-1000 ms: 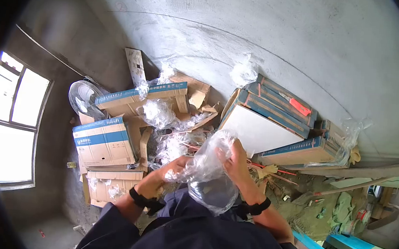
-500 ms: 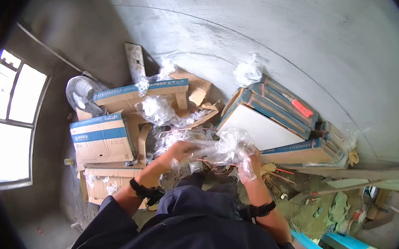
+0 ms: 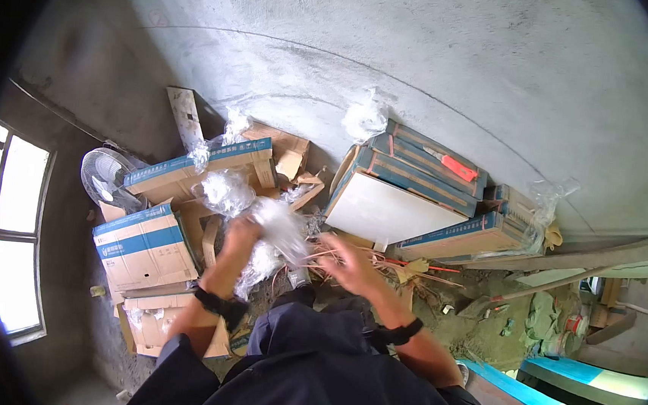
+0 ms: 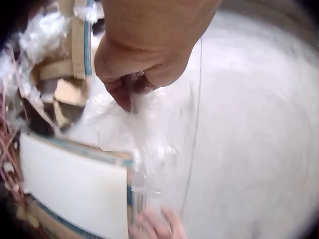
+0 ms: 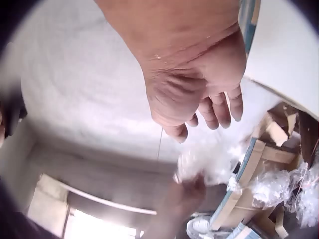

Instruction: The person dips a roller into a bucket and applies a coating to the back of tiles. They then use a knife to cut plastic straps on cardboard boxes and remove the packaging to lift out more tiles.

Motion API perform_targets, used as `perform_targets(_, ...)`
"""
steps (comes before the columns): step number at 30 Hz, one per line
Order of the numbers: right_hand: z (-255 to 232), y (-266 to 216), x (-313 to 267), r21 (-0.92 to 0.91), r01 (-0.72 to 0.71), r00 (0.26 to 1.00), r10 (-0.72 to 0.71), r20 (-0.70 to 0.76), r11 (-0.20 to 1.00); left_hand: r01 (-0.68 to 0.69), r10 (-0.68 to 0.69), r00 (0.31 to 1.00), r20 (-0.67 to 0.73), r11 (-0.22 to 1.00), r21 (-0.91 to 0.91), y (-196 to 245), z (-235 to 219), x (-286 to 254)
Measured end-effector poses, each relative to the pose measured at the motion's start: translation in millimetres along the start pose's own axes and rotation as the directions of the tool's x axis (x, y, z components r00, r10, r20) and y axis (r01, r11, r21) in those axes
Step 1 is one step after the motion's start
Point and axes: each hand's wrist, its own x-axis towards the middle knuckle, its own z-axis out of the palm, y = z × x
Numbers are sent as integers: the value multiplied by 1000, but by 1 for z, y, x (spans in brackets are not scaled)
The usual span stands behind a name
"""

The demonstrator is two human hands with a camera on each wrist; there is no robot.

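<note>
My left hand (image 3: 236,249) pinches a crumpled sheet of clear plastic film (image 3: 282,228), held in front of me over the littered floor. In the left wrist view the film (image 4: 137,129) hangs from between the thumb and fingers. To the right, my right hand (image 3: 353,267) stands apart from the film with its fingers spread and slightly bent. Nothing lies in the palm of that hand (image 5: 194,84) in the right wrist view. Beyond it leans a white panel (image 3: 392,212) against a stack of blue-edged cardboard packages (image 3: 424,181).
A red-handled knife (image 3: 460,167) lies on the packages. More crumpled film (image 3: 226,192) and opened cardboard boxes (image 3: 145,253) fill the left side, near a fan (image 3: 105,174). Wooden planks (image 3: 601,255) lie at right. A plastered wall (image 3: 351,45) rises behind.
The film was held between both hands; my right hand has let go of it. My left hand has carried the bunched film to the left, away from the right hand.
</note>
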Motion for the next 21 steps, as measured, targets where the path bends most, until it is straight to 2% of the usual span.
perform_targets(1, -18, 7, -7, 87, -124, 991, 128, -46, 988, 73, -63, 989, -132, 995, 67, 0, -38, 34)
perform_targets(2, -38, 24, -11, -163, -117, 987, 97, -130, 980, -40, 43, 997, -65, 998, 38, 3, -80, 67)
perform_targets(3, -58, 47, -14, -401, -127, 978, 48, -202, 907, -128, 136, 962, -237, 991, 51, 22, -97, 67)
perform_targets(4, -77, 72, -16, -512, -165, 970, 45, -238, 843, -130, 138, 963, -229, 990, 49, 5, -154, 126)
perform_targets(5, -97, 95, -13, -615, -203, 960, 32, -277, 762, -4, 292, 869, -399, 811, 584, -28, -216, 166)
perform_targets(7, -134, 122, -4, -703, -285, 953, 114, -282, 651, 30, 324, 924, -202, 467, 884, 38, -219, 132)
perform_targets(9, -155, 136, 6, -733, -371, 928, 201, -314, 570, -175, 521, 851, -62, 393, 903, 81, -204, 94)
perform_targets(10, -160, 156, 8, -775, -314, 944, 97, -314, 548, -185, 593, 797, -115, 422, 888, 86, -206, 90)
perform_targets(11, -161, 171, 10, -770, -316, 944, 100, -316, 555, -182, 593, 798, -113, 415, 892, 87, -209, 79)
perform_targets(13, -166, 190, 16, -791, -294, 946, 43, -323, 537, -131, 650, 737, -188, 410, 903, 78, -217, 47)
perform_targets(15, -164, 186, 16, -783, -322, 937, 61, -344, 532, -82, 646, 749, -149, 314, 946, 28, -272, 43)
perform_targets(16, -162, 186, 13, -812, -283, 941, -14, -337, 510, 218, 323, 872, -368, 416, 883, 19, -280, 34)
perform_targets(17, -163, 189, 10, -840, -244, 941, -89, -325, 484, 90, 521, 804, -286, 370, 925, -20, -300, 22)
perform_targets(18, -167, 192, 8, -834, -260, 936, -83, -341, 487, 81, 434, 893, 119, -415, 906, -101, -381, 41)
perform_targets(19, -167, 198, 7, -849, -195, 950, -119, -288, 491, 164, 418, 903, 95, -540, 825, -99, -335, 4)
perform_targets(20, -164, 204, 8, -857, -127, 960, -156, -233, 499, 194, 93, 981, -172, -359, 913, -132, -350, -22)
perform_targets(21, -161, 205, 11, -845, -135, 958, -150, -244, 517, 62, -141, 982, -127, -392, 918, -146, -343, -40)
